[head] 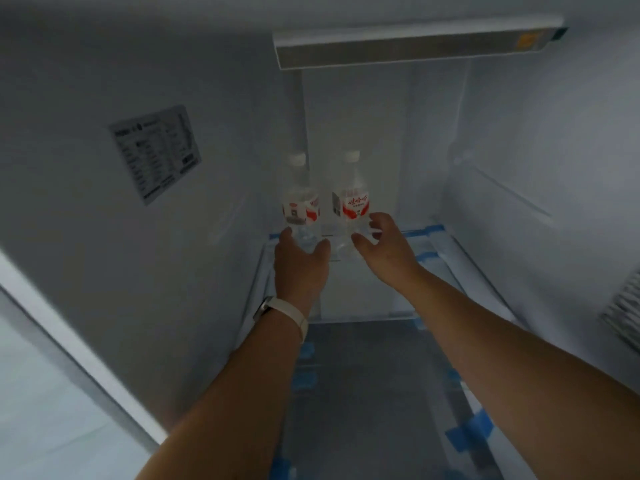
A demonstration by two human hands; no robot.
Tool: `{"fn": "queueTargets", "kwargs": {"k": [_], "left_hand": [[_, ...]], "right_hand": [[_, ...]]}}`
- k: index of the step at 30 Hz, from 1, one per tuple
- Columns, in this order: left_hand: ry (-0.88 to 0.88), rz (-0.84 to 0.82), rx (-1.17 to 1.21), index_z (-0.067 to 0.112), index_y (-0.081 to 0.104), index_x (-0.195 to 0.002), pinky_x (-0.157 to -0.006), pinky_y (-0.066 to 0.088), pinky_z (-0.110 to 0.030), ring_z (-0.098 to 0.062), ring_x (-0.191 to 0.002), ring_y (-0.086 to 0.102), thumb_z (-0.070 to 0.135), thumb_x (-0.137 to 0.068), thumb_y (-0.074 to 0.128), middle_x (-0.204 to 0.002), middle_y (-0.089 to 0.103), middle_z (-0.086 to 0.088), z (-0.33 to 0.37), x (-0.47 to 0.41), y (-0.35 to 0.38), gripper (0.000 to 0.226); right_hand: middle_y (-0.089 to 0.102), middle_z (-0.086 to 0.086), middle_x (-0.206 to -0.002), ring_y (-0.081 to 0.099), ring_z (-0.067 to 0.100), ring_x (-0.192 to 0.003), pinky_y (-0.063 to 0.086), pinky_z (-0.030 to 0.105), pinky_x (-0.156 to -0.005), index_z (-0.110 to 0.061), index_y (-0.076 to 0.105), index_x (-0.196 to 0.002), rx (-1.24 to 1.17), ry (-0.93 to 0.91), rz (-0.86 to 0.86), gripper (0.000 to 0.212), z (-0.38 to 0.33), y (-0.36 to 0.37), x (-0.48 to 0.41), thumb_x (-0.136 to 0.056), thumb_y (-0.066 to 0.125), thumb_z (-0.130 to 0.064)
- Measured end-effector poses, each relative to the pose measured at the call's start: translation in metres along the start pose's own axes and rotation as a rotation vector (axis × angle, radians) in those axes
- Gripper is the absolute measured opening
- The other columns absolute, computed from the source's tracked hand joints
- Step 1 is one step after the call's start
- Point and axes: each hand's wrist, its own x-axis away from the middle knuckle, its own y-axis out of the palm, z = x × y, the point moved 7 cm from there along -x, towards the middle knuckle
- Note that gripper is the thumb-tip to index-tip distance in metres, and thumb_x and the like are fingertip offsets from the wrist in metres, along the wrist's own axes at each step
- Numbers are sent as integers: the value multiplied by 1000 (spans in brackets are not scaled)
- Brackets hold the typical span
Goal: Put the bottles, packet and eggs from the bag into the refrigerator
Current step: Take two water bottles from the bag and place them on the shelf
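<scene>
Left hand (301,265), with a pale wristband (294,313), curls thumb and fingers round the base of the left bottle (300,199), while the right hand (384,251) is spread wide about the foot of the right bottle (350,192), its grip not closed. Both bottles stand upright, side by side, at the back of a refrigerator (104,81) shelf (429,244). Blue tape (469,433) marks the shelves, and a printed sticker (156,154) sits on the left wall.

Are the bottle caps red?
No, the left bottle and the right bottle both have white caps.
</scene>
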Motion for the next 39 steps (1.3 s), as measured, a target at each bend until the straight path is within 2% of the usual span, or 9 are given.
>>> {"fn": "queueTargets", "kwargs": {"k": [2,6,10,13,17,20,24,30,39], "left_hand": [[52,-11,-68,15,47,-138,-98,51,-45,-25,-116,58,45,-78,64,-132,58,-8,4,9,-8,69],[110,-116,-217,20,43,-144,-101,48,-45,-26,-124,53,45,-88,62,-141,51,-7,13,22,-14,64],[268,-176,-420,19,46,-143,-101,47,-41,-26,-124,52,43,-91,60,-139,52,-8,20,46,-20,58],[372,-216,-559,20,45,-144,-102,44,-40,-27,-126,49,43,-92,59,-141,50,-8,18,67,-25,59],[443,-318,-510,18,44,-145,-106,40,-38,-27,-129,47,47,-90,60,-144,50,-8,10,96,-31,64],[489,-333,-532,15,49,-142,-106,42,-41,-28,-128,50,52,-83,53,-142,53,-9,5,120,-40,70],[527,-318,-674,19,46,-144,-105,42,-45,-29,-129,47,48,-91,60,-145,50,-7,-1,149,-54,62],[513,-329,-866,27,39,-146,-112,30,-41,-24,-138,36,50,-94,52,-151,41,-1,-8,205,-81,58],[455,-292,-969,28,38,-146,-114,27,-42,-22,-141,34,54,-97,43,-153,40,0,-20,318,-136,57]], "right_hand": [[52,4,-136,51,19,-121,41,32,-101,-16,45,-138,75,-47,-3,49,-9,-2,11,-95,59,-33],[48,6,-143,48,20,-126,36,28,-102,-15,45,-141,260,-123,-40,47,-24,-10,38,-99,52,-34],[47,6,-144,48,24,-127,42,38,-101,-16,45,-142,536,-182,-91,50,-34,-20,67,-98,50,-41],[48,5,-144,46,24,-127,41,37,-99,-17,45,-143,645,-190,-112,51,-36,-30,89,-98,50,-42],[50,7,-141,47,27,-126,43,41,-98,-14,48,-140,753,-214,-163,51,-39,-34,119,-98,50,-42],[50,6,-140,47,26,-124,44,41,-97,-14,49,-139,796,-242,-180,51,-45,-38,141,-97,48,-44],[48,4,-142,45,26,-126,43,41,-97,-16,48,-138,847,-269,-219,51,-52,-41,173,-98,45,-46],[53,2,-134,49,25,-119,44,42,-94,-16,51,-133,852,-336,-298,49,-60,-44,232,-96,44,-48],[47,0,-144,42,22,-131,38,41,-105,-20,46,-142,824,-486,-447,53,-74,-33,333,-99,39,-50]]}}
